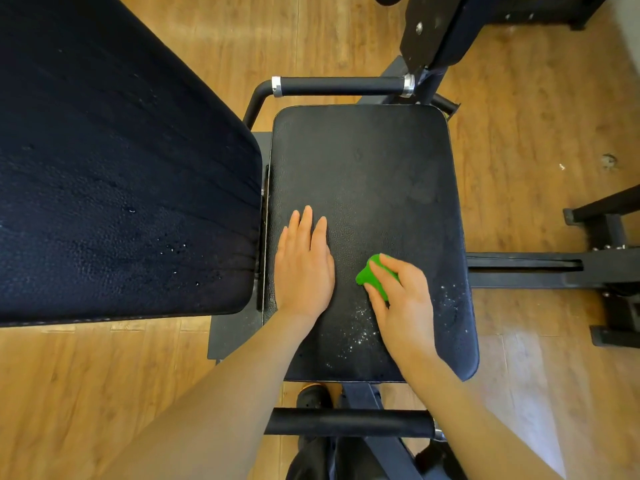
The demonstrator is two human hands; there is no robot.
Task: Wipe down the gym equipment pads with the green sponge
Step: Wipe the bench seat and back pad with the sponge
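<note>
Seen from above on a wood-plank floor [519,140]: black seat pad [374,174] of a gym machine, centre frame, w/ a larger black back pad [121,168] to its left, edges nearly meeting. Left hand [304,265] flat on the seat pad's left side — fingers straight, close together, palm down, gripping nothing. Right hand [398,296] just beside it, to the right, fingers curled and clamped on the green sponge [370,273], thumb side toward the camera. Sponge squashed under the fingers, pressed onto the seat pad approx. mid-width, in the near half; only its left portion visible, rest hidden by the hand. White specks — droplets or suds, can't tell which — scattered over the pad near the right wrist and toward the near-right corner. Fine droplets also dotted on the back pad's lower right area. Far side of the seat: black foam-covered handle bar [339,85] w/ metal collars at both ends, running left-right. Near side: a second padded roller bar [349,421], below the pad's near edge, partly crossed by both forearms. Black steel frame [554,268] stretching right from under the seat. Dark shoe tip [313,396] w/ an orange edge peeking out under the near edge, beside the frame post.
</note>
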